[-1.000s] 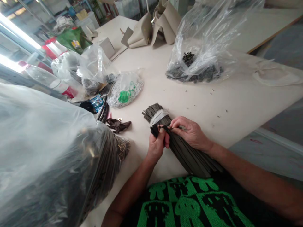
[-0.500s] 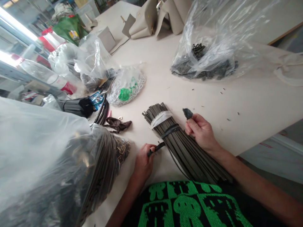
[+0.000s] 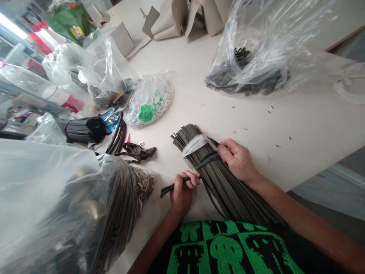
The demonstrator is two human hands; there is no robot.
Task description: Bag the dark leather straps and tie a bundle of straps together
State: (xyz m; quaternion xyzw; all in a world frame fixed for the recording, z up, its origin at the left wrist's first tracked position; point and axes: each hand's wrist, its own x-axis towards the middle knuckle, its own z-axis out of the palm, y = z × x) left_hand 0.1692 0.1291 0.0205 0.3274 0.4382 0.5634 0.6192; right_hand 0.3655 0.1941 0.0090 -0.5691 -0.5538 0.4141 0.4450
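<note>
A bundle of flat dark grey-brown strips (image 3: 230, 190) lies slantwise on the table before me. Near its far end a white band (image 3: 195, 145) goes round it, and just below that a black tie strip (image 3: 207, 160). On the bundle's left, my left hand (image 3: 182, 190) is closed on one end of the black strip, whose tail pokes out past the fingers. At the right edge my right hand (image 3: 239, 160) pinches the strip's other end, a dark piece of which shows between fingers and white band.
A large clear bag of dark strips with metal buckles (image 3: 119, 198) stands close on the left. Beyond the bundle sit a bag with white mesh-like contents (image 3: 151, 102) and a bag of dark small parts (image 3: 251, 72). Beige leather pieces (image 3: 171, 19) stand at the back.
My right hand has come down and in against the bundle with its strip end. My left hand has moved right, closer to the bundle, and a longer tail now sticks out leftward.
</note>
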